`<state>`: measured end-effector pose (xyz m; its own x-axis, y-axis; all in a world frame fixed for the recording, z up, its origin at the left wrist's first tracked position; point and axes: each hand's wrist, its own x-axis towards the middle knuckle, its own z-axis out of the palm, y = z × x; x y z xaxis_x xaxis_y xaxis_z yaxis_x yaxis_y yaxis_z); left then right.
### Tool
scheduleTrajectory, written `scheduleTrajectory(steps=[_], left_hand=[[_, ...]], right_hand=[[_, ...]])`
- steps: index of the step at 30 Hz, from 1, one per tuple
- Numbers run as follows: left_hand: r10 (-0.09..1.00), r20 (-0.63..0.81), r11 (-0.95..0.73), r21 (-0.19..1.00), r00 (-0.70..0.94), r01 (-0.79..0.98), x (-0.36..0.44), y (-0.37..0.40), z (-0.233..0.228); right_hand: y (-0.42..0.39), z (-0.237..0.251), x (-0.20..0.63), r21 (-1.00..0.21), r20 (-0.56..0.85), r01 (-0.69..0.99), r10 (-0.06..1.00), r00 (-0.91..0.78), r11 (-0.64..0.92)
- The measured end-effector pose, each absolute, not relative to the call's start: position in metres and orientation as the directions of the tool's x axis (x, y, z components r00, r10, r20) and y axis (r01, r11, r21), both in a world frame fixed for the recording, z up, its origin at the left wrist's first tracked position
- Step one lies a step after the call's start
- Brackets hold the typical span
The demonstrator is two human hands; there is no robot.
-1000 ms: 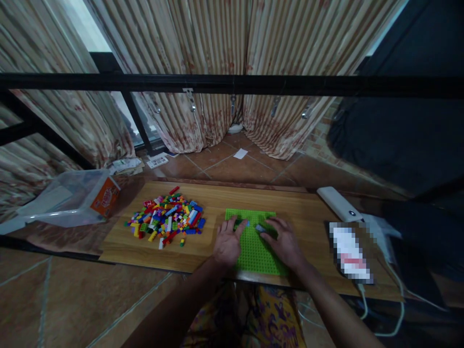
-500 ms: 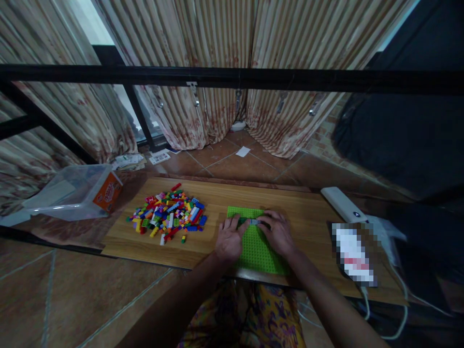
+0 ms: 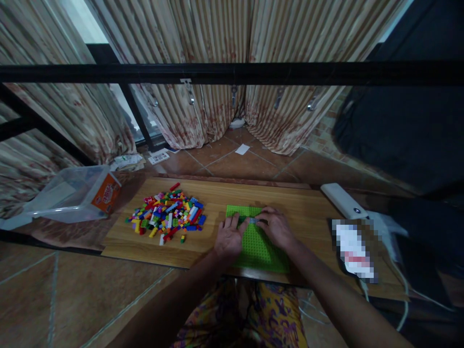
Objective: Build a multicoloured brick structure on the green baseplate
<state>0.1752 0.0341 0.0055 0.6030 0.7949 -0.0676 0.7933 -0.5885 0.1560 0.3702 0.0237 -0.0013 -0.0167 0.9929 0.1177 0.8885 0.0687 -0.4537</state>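
The green board is lying near the front edge of the table, its back edge sitting well inside the table's far edge. The left hand is spreading its fingers over the board's left edge, its thumb reaching toward a small grey brick near the board's back edge. The right hand is pinching that brick from the right. A strip of wood is separating the left hand from the brick pile; a wider stretch is running rightward to the white device.
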Motion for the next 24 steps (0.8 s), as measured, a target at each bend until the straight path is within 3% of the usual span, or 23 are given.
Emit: scheduleTrajectory(steps=[10, 19, 24], left_hand=[[0.790, -0.090, -0.599, 0.095, 0.607, 0.795, 0.189, 0.031, 0.009], [0.787, -0.144, -0.580, 0.161, 0.600, 0.799, 0.193, 0.040, 0.017], [0.809, -0.122, -0.563, 0.119, 0.575, 0.818, 0.195, 0.033, 0.013]], right_hand=[[0.026, 0.003, 0.371, -0.450, 0.097, 0.890, 0.995, -0.037, 0.077], [0.030, 0.007, 0.372, -0.402, 0.057, 0.912, 0.997, -0.059, 0.077], [0.025, -0.002, 0.371, -0.437, 0.105, 0.897, 0.994, -0.022, 0.066]])
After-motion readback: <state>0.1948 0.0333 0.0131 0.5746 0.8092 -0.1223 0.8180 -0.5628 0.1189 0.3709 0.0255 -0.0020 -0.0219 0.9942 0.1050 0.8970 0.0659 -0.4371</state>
